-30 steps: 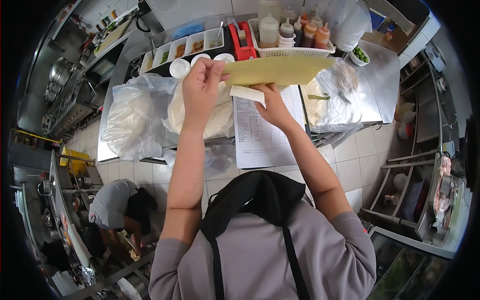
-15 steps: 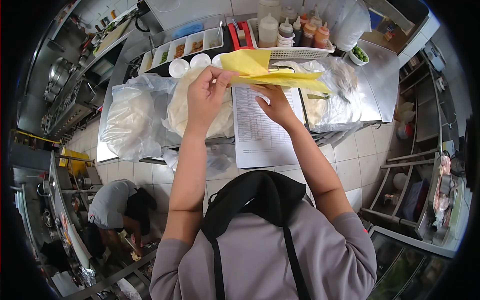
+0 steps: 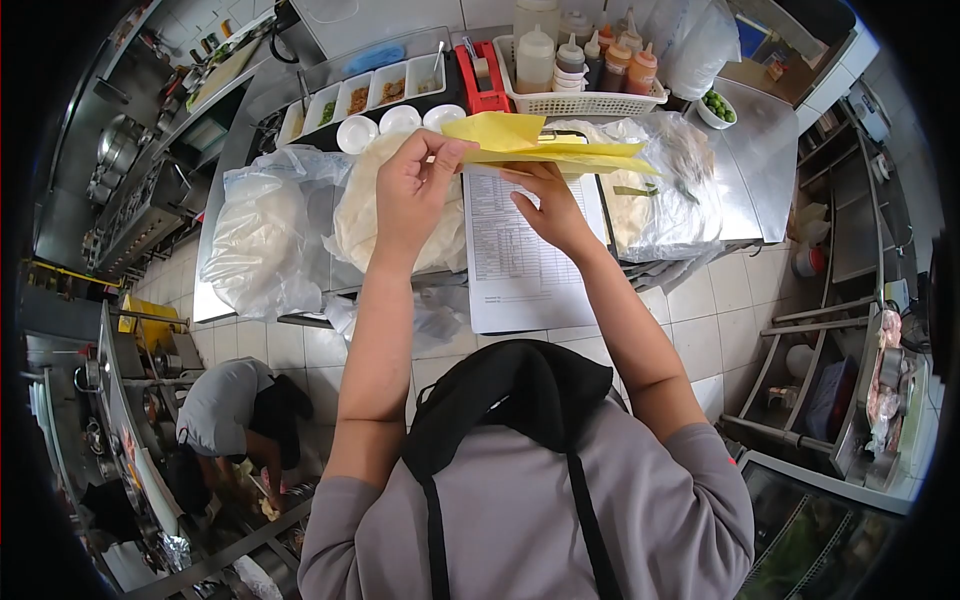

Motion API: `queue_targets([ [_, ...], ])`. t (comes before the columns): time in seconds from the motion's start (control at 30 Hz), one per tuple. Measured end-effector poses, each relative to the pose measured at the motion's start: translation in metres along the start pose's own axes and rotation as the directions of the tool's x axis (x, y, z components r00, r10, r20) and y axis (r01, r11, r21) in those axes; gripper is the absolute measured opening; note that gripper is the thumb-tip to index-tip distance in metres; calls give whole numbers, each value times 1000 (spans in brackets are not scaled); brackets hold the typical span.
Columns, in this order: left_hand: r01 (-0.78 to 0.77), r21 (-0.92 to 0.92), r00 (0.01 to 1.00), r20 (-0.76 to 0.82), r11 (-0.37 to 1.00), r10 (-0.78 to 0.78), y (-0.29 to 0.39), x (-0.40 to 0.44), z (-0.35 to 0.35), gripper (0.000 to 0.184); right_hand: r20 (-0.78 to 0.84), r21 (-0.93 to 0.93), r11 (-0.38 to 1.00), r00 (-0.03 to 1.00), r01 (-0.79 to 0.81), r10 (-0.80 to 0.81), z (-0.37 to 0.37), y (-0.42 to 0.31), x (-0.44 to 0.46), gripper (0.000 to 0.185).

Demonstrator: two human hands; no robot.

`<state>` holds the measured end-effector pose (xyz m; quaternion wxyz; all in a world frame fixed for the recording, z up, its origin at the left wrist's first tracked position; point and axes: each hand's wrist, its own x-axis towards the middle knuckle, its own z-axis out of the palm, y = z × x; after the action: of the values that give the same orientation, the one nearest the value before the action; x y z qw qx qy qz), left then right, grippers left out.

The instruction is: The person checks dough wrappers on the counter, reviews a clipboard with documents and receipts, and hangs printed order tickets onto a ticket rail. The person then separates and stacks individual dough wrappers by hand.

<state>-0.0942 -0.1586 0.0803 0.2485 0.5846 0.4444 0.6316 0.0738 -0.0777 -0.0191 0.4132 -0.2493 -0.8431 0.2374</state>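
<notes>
- Left hand (image 3: 408, 190): thumb and index finger closed in a pinch on the near left corner of the yellow sheets (image 3: 570, 153), above the far left part of the clipboard (image 3: 535, 265).
- Right hand (image 3: 552, 208): under the sheets, over the clipboard's far half; thumb spread away from the fingers. Fingertips run out of sight beneath the paper; cannot tell whether they grip it or only support it.
- Yellow sheets: held above the clipboard's far end, extending past its right edge. One flap is folded up at the left; number of layers unclear.
- Clipboard: bears a printed form, its upper part covered by the sheets and right hand. Print too small to read.
- Directly left of the clipboard: pale, flat round items (image 3: 375, 215) in plastic, stacking unclear. Farther left: a bulky plastic bag (image 3: 262, 235), contents blurred by the wrap.
- Right of the clipboard: a clear plastic bag (image 3: 695, 185) with pale contents and green strips, partly overhung by the sheets.
- Beyond the clipboard, to its left: three white bowls (image 3: 400, 121), the rightmost close behind the sheets; food tubs (image 3: 374, 92) behind them.
- Straight beyond the clipboard: red dispenser (image 3: 484, 90) and a white basket (image 3: 590, 103) of squeeze bottles.
- Beyond the clipboard, far right: bowl of small green items (image 3: 716, 108).
- Well left of the clipboard, lower down: a bent-over person (image 3: 228, 405), hands indistinct.
</notes>
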Motion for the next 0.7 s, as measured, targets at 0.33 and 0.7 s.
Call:
queue_targets([
  [0.33, -4, 11, 1000, -2, 1000, 4, 3, -2, 1, 16, -3, 20, 1000, 1000, -1, 1, 0, -2, -2, 30],
  [0.7, 2, -3, 1000, -6, 1000, -2, 4, -4, -1, 20, 30, 41, 998, 999, -43, 42, 0, -1, -3, 30],
])
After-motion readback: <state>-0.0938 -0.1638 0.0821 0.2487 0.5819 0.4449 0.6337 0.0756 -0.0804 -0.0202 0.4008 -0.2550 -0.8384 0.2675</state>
